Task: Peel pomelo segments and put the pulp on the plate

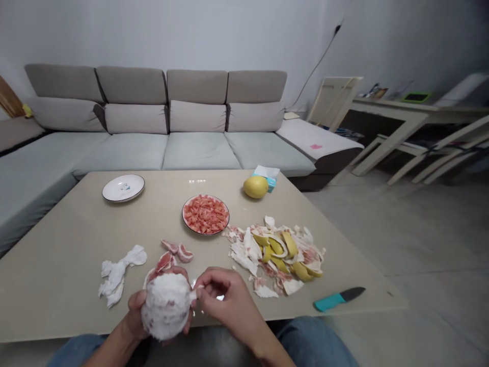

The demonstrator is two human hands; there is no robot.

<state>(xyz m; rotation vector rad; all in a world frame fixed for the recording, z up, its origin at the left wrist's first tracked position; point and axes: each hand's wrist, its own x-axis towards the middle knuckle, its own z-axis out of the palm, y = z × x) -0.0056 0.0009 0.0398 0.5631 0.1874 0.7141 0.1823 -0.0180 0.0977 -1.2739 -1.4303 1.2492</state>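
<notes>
left hand (136, 312): cradling pith-covered pomelo (166, 307) | right hand (225, 298): pinching pith at its side | pomelo: held above front edge of tabletop (69, 244) | nearby: peel pile (275, 255), pulp-filled plate (205, 214), teal-handled knife (338, 298)

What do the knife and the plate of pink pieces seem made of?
The knife has a dark blade, probably coated metal, with a dull sheen, and a teal handle that looks like smooth moulded plastic. The plate looks like glazed ceramic: its white rim shines.
</notes>
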